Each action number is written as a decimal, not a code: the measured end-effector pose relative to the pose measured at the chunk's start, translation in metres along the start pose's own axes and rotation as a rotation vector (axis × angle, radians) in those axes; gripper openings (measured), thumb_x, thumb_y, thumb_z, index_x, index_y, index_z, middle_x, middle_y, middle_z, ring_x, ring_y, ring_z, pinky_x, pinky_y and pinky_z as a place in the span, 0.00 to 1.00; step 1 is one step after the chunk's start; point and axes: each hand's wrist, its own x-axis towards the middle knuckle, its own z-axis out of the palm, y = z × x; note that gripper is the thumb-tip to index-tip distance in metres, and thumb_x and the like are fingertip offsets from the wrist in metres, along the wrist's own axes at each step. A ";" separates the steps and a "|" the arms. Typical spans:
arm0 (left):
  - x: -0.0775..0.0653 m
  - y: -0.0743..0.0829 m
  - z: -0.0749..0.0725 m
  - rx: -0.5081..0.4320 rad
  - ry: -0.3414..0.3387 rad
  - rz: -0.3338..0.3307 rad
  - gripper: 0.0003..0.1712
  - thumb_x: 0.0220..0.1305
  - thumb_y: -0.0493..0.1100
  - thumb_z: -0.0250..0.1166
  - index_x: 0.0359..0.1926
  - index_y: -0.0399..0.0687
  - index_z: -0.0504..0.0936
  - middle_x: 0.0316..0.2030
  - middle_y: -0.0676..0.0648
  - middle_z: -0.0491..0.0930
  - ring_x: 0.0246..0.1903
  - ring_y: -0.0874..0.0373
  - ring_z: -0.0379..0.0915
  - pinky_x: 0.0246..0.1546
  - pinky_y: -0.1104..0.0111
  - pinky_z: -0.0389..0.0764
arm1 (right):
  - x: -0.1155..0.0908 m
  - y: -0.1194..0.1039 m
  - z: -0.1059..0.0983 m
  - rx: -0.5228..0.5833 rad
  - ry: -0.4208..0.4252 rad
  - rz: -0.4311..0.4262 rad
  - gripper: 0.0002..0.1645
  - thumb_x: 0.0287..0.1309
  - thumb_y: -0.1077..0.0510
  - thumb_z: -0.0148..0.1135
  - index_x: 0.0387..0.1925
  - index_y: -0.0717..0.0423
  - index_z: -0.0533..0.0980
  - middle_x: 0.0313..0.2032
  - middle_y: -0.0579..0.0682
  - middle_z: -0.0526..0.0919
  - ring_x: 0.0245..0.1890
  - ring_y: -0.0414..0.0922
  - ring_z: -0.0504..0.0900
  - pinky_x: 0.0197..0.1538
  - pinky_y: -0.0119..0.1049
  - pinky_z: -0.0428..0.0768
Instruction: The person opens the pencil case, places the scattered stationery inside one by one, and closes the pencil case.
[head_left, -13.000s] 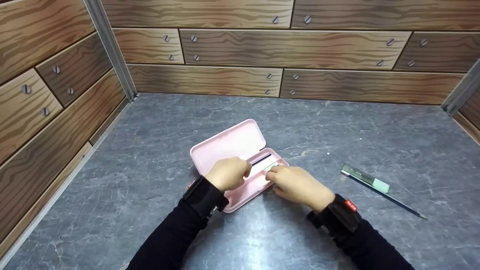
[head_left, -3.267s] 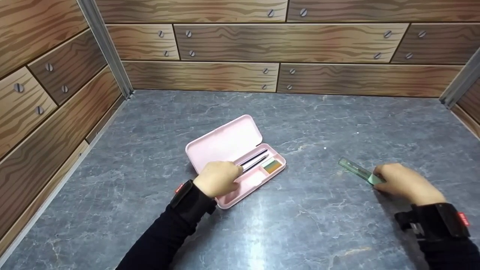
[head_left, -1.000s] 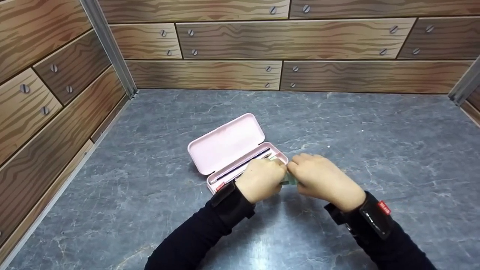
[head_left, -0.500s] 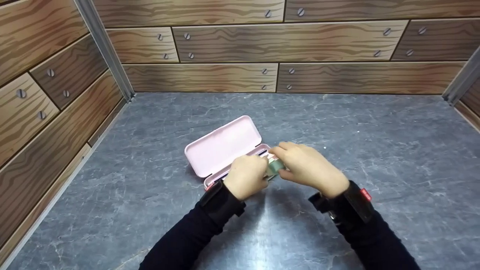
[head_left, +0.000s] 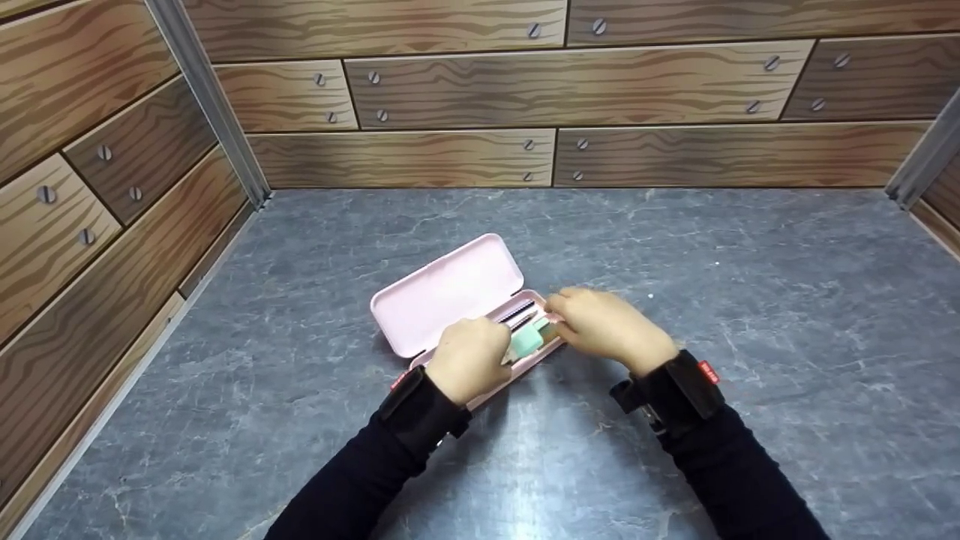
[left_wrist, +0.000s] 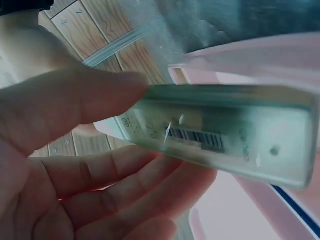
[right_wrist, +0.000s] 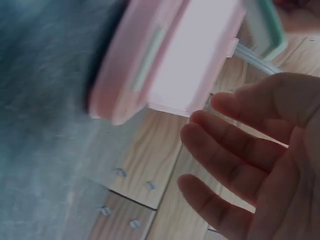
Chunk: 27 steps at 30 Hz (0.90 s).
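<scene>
My left hand [head_left: 471, 360] holds a green translucent pencil lead case [head_left: 527, 341] above the pink pencil case [head_left: 450, 294]. In the left wrist view, thumb and fingers pinch one end of the lead case [left_wrist: 235, 142], which bears a barcode and small print. The pencil case lies with its lid raised; dark pencils [head_left: 517, 310] rest in its long compartment. Near the right end of the pencil case hovers my right hand [head_left: 611, 326]. Its fingers [right_wrist: 230, 145] are loosely bent and hold nothing in the right wrist view. The front compartment is partly hidden by my left hand.
A grey marbled tabletop [head_left: 772, 315] surrounds the pencil case. Wood-patterned panels [head_left: 450, 94] stand at the back and left, with a metal corner post [head_left: 217, 105] between them. Small white specks [head_left: 650, 295] lie on the table to the right.
Earlier, the lead case and a pencil lay on the table at right; that pencil is now in the pencil case. My right hand has let go of the lead case; my left has carried it leftward.
</scene>
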 end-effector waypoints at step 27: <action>-0.017 -0.009 0.004 0.012 -0.129 0.015 0.14 0.41 0.37 0.63 0.10 0.48 0.67 0.13 0.50 0.72 0.15 0.54 0.71 0.13 0.60 0.70 | 0.000 0.014 0.015 0.015 -0.126 0.080 0.12 0.46 0.64 0.56 0.37 0.61 0.76 0.30 0.50 0.74 0.28 0.46 0.75 0.33 0.43 0.74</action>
